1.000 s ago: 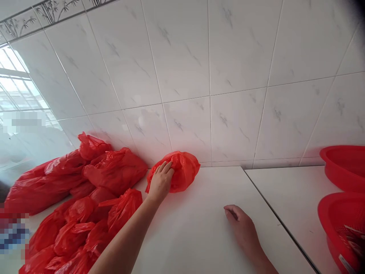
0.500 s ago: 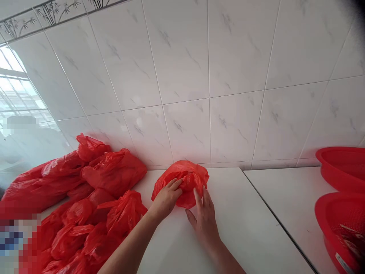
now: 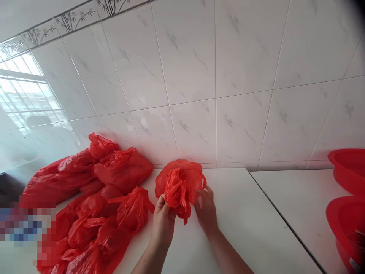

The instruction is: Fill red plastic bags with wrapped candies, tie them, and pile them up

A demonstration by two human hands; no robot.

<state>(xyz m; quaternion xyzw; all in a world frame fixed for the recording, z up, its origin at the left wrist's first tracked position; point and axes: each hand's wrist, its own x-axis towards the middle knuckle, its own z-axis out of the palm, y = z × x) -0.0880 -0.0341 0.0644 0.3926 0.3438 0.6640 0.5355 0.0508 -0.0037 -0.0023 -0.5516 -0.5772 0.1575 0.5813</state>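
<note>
A thin red plastic bag (image 3: 178, 186) rests on the white tabletop in front of me, its crumpled upper part bunched toward me. At its left side my left hand (image 3: 164, 219) is closed, pinching the gathered plastic between thumb and fingers. My right hand (image 3: 205, 209) is at the bag's right edge, its curled fingers on the plastic and partly hidden by it. What the bag contains, if anything, cannot be made out. Left of my left hand lies a pile of knotted red plastic bags (image 3: 99, 224).
Larger filled red bags (image 3: 122, 171) lean by the tiled wall (image 3: 191, 57) at the back left. At the right edge stand two red plastic baskets (image 3: 339, 213), the nearer holding something partly cut off. A dark seam (image 3: 288, 222) divides the white tabletop (image 3: 245, 228).
My left hand has moved from on top of the bag to its near left side, gripping it. The plastic is now bunched toward me. The view has shifted slightly left.
</note>
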